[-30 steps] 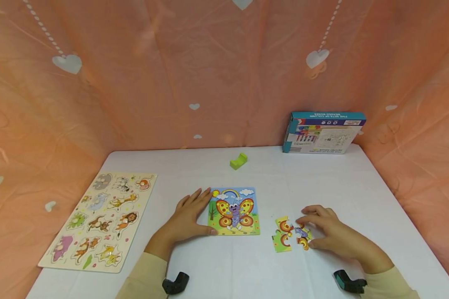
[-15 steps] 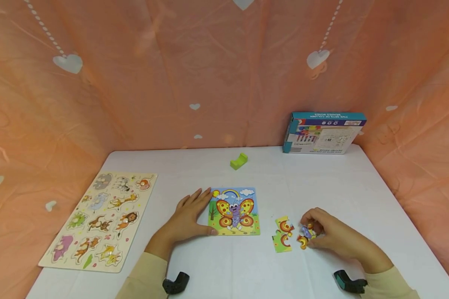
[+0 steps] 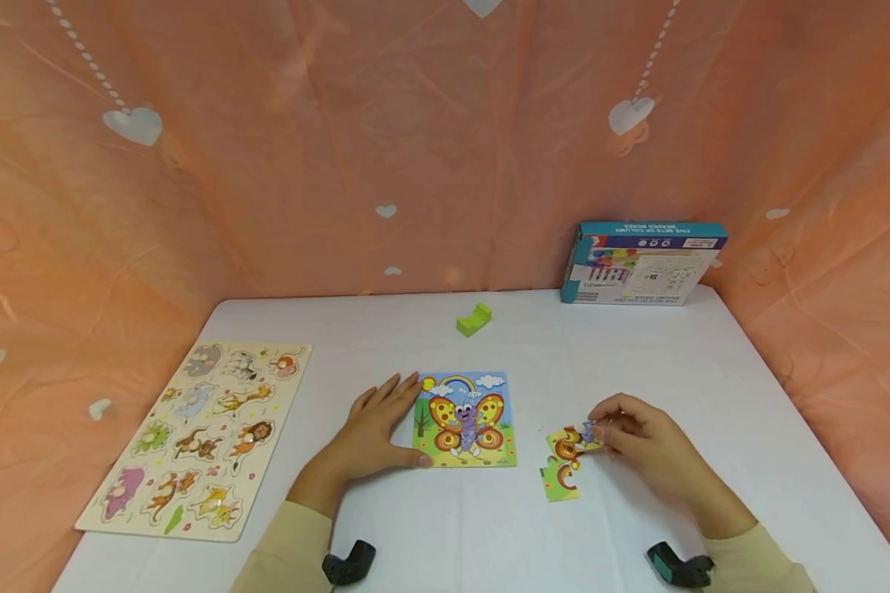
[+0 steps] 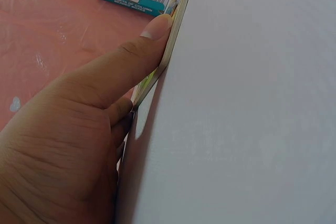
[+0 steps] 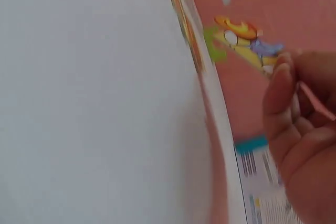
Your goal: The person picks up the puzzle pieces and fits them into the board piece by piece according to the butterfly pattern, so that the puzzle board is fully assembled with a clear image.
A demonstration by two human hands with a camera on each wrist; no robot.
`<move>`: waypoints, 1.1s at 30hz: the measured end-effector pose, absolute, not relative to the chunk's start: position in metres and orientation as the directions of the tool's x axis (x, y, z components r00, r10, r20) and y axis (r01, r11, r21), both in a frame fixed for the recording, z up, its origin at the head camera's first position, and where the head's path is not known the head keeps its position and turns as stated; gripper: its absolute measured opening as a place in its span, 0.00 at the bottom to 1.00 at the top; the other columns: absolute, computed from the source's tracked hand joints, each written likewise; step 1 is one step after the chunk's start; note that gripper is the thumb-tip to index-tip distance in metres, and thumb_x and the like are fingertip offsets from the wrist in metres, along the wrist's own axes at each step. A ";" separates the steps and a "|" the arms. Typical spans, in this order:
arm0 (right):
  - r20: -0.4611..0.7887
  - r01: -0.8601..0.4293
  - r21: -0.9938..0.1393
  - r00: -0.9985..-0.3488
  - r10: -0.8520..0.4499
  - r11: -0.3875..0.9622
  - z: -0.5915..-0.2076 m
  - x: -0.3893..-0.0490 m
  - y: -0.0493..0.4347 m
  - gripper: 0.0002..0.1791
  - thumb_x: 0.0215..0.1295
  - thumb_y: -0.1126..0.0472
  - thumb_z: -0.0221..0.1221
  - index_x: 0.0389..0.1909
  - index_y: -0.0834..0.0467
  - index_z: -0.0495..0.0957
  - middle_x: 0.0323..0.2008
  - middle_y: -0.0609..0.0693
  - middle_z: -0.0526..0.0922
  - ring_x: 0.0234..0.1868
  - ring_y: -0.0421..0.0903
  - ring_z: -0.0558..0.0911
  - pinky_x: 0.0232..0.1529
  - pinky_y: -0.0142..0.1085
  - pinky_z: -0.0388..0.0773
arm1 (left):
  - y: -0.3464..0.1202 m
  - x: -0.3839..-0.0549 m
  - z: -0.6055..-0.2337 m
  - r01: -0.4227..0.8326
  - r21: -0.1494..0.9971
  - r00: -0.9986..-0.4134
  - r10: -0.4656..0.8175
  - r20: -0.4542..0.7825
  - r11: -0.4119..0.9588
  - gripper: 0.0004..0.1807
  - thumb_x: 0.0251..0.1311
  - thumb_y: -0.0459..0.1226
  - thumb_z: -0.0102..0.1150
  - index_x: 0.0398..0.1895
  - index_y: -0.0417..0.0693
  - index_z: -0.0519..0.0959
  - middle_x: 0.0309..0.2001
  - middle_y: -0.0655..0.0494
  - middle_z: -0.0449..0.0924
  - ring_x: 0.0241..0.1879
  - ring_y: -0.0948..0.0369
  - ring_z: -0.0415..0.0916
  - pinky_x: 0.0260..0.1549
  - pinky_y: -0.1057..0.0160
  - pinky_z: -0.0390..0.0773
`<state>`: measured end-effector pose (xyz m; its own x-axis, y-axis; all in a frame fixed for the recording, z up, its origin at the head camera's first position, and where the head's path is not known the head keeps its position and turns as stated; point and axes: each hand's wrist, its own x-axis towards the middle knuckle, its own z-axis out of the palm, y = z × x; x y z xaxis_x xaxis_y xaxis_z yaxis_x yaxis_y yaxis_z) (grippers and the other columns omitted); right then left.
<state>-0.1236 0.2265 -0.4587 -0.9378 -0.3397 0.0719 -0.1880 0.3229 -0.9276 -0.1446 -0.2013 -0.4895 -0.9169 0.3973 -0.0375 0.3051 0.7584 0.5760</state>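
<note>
A square butterfly picture board point(image 3: 466, 420) lies mid-table. My left hand point(image 3: 374, 428) rests along its left edge, fingers spread and straight. In the left wrist view, the thumb point(image 4: 142, 51) lies on the board's edge. My right hand point(image 3: 648, 449) pinches a jigsaw puzzle piece point(image 5: 244, 43) between thumb and fingers, raised off the table and tilted. Purple, yellow and orange show on it; the fingertips cover one end. Below and left of that hand lie loose puzzle pieces: a green one with a red arc point(image 3: 559, 484) and one partly behind the held piece.
On the left lies a large animal puzzle board point(image 3: 193, 436). A green curved block point(image 3: 474, 320) sits behind the butterfly board. At the back right stands a teal-edged box point(image 3: 641, 265) against the pink curtain point(image 3: 445, 165). Black wrist devices point(image 3: 348, 562) show by both sleeves.
My right hand has gripped the purple and orange puzzle piece, lifted it and carried it up and left over the loose pieces. My left hand stays in place.
</note>
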 end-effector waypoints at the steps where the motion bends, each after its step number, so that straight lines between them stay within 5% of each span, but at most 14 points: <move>1: 0.060 -0.170 -0.941 -0.936 -0.347 0.293 -0.460 -0.123 0.221 0.07 0.78 0.73 0.62 0.52 0.67 0.80 0.39 0.57 0.82 0.32 0.47 0.82 0.32 0.36 0.84 | -0.201 -0.145 -0.489 0.304 0.575 -0.917 0.397 -0.039 0.759 0.66 0.49 0.65 0.80 0.88 0.49 0.59 0.88 0.58 0.49 0.87 0.51 0.37 0.81 0.39 0.36; 12: -0.057 -0.034 -0.974 -0.920 -0.387 0.224 -0.465 -0.121 0.163 0.07 0.78 0.68 0.64 0.50 0.68 0.82 0.36 0.57 0.85 0.33 0.50 0.87 0.33 0.36 0.88 | -0.201 -0.146 -0.490 0.307 0.571 -0.915 0.400 -0.042 0.761 0.66 0.50 0.64 0.81 0.88 0.50 0.58 0.88 0.58 0.49 0.87 0.50 0.37 0.81 0.38 0.36; 23: -0.086 0.035 -0.992 -0.892 -0.444 0.121 -0.475 -0.127 0.111 0.06 0.77 0.73 0.63 0.48 0.71 0.82 0.38 0.58 0.87 0.40 0.51 0.89 0.41 0.38 0.90 | -0.201 -0.145 -0.489 0.309 0.575 -0.914 0.403 -0.040 0.758 0.66 0.50 0.63 0.81 0.88 0.49 0.58 0.88 0.57 0.49 0.87 0.50 0.38 0.81 0.39 0.36; 28: -0.059 0.014 -0.995 -0.892 -0.449 0.102 -0.480 -0.128 0.095 0.06 0.76 0.73 0.63 0.48 0.73 0.82 0.37 0.57 0.88 0.38 0.49 0.89 0.40 0.39 0.90 | -0.201 -0.145 -0.489 0.307 0.577 -0.915 0.402 -0.040 0.757 0.66 0.50 0.64 0.81 0.88 0.49 0.59 0.88 0.57 0.50 0.86 0.50 0.38 0.81 0.39 0.36; 33: -0.015 -0.090 -0.970 -0.906 -0.424 0.228 -0.479 -0.126 0.090 0.05 0.76 0.71 0.66 0.47 0.68 0.84 0.35 0.52 0.86 0.32 0.46 0.87 0.34 0.38 0.89 | -0.201 -0.145 -0.489 0.306 0.578 -0.915 0.401 -0.040 0.757 0.66 0.50 0.64 0.81 0.88 0.49 0.59 0.88 0.58 0.50 0.87 0.50 0.38 0.81 0.39 0.36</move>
<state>-0.1259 0.0901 -0.4793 -0.9055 -0.4240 -0.0154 -0.0901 0.2277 -0.9696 -0.1454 -0.2014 -0.4888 -0.9152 0.4011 -0.0400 0.3063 0.7565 0.5778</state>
